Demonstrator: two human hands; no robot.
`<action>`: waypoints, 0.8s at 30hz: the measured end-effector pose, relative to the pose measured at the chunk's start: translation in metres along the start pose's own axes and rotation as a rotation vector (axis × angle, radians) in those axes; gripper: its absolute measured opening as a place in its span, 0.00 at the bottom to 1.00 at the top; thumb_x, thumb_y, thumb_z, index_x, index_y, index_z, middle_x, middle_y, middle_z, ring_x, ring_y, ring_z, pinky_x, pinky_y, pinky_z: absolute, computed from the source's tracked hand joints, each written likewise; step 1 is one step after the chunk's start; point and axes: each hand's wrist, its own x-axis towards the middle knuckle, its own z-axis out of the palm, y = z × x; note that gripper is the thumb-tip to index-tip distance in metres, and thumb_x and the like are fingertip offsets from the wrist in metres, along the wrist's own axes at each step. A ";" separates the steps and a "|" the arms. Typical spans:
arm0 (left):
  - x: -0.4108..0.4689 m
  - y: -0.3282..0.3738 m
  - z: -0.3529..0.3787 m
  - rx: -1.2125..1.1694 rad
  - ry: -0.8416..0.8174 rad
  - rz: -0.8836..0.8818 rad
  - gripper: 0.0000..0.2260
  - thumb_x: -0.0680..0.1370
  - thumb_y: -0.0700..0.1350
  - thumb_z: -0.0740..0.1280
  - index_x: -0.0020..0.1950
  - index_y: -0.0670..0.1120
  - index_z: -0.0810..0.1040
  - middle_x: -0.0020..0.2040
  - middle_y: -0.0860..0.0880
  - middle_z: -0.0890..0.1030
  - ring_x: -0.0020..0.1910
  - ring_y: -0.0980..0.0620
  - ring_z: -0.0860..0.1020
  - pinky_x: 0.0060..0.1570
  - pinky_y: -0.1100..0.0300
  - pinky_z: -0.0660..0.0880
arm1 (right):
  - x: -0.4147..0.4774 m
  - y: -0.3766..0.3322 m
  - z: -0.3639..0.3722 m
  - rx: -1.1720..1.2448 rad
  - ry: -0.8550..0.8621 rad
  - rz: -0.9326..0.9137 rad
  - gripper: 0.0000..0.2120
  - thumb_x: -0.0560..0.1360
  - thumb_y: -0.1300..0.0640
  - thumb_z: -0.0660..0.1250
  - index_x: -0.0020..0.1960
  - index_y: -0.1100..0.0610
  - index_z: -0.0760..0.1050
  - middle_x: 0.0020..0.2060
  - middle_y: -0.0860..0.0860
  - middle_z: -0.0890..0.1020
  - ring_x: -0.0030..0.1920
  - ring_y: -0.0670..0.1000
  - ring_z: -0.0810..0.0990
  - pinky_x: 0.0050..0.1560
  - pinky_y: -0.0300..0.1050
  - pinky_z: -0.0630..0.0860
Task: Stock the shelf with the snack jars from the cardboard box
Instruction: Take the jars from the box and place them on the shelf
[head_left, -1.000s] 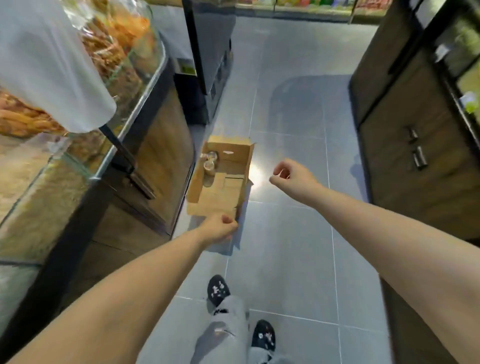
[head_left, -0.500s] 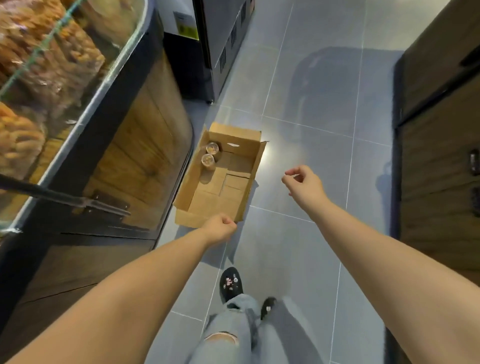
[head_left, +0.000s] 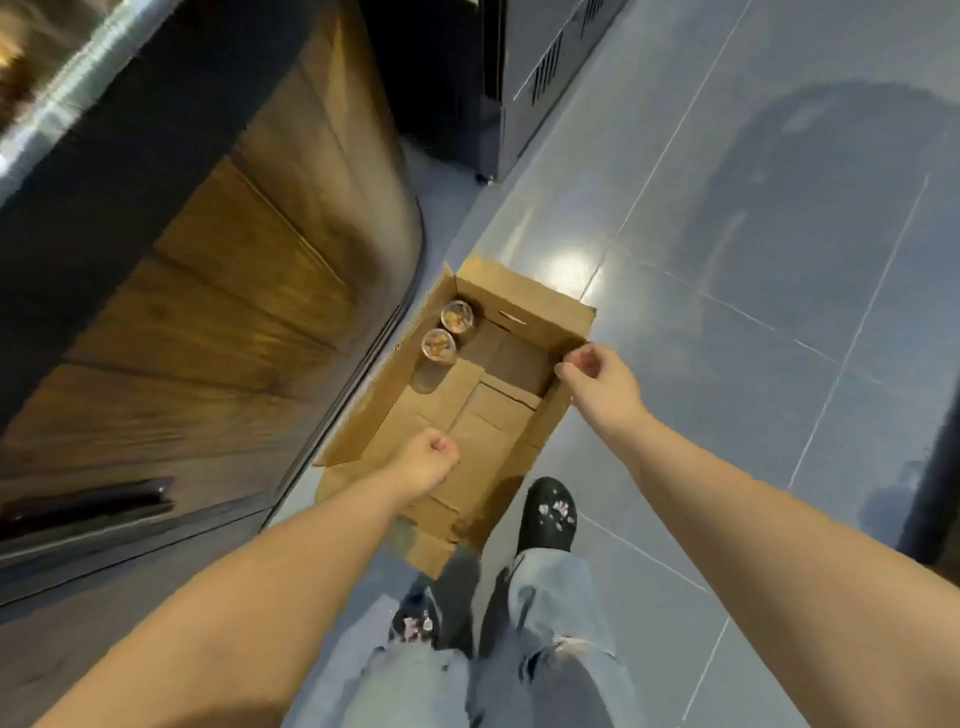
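On the floor ahead: I see the cardboard box (head_left: 524, 312) lying open on the grey tiles (head_left: 727, 364), its left side close along the foot of the wooden counter (head_left: 234, 312).
Snack jars: two are in the box's far left corner, the far jar (head_left: 457, 315) and the near jar (head_left: 439, 344), upright, just beside each other and against the left wall. I look down on their clear lids and the brown snacks inside.
Rest of the box: only bare bottom flaps on my feed.
Left hand (head_left: 428, 462): balled in a fist over the near end of the box, with nothing in it.
Right hand (head_left: 592, 374): fingers curled in, thumb near the forefinger, holding nothing I can see. It lies over the box's right rim; I cannot tell whether it touches.
Feet: a black shoe (head_left: 548, 514) stands just beside the box's near right corner, with pale jeans (head_left: 550, 597) above it.
Beyond: a dark vented cabinet (head_left: 519, 78) stands past the counter.
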 end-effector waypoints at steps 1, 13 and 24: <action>0.030 0.002 0.000 -0.031 0.033 -0.025 0.06 0.78 0.45 0.63 0.41 0.51 0.72 0.43 0.49 0.77 0.49 0.45 0.79 0.50 0.55 0.74 | 0.031 -0.002 0.013 -0.009 -0.029 -0.016 0.04 0.76 0.56 0.65 0.49 0.54 0.71 0.39 0.50 0.74 0.39 0.51 0.73 0.41 0.46 0.73; 0.291 -0.019 0.019 -0.603 0.394 -0.213 0.30 0.73 0.49 0.72 0.72 0.46 0.64 0.67 0.47 0.73 0.63 0.48 0.73 0.63 0.55 0.68 | 0.259 0.098 0.185 0.001 -0.130 -0.026 0.11 0.75 0.53 0.68 0.55 0.51 0.69 0.40 0.45 0.74 0.41 0.44 0.74 0.42 0.37 0.69; 0.385 -0.018 0.055 -0.821 0.765 -0.074 0.33 0.63 0.51 0.79 0.65 0.55 0.69 0.61 0.52 0.75 0.61 0.51 0.75 0.60 0.56 0.73 | 0.356 0.138 0.252 0.132 -0.076 -0.003 0.45 0.54 0.30 0.74 0.64 0.54 0.74 0.57 0.51 0.80 0.58 0.49 0.79 0.60 0.51 0.77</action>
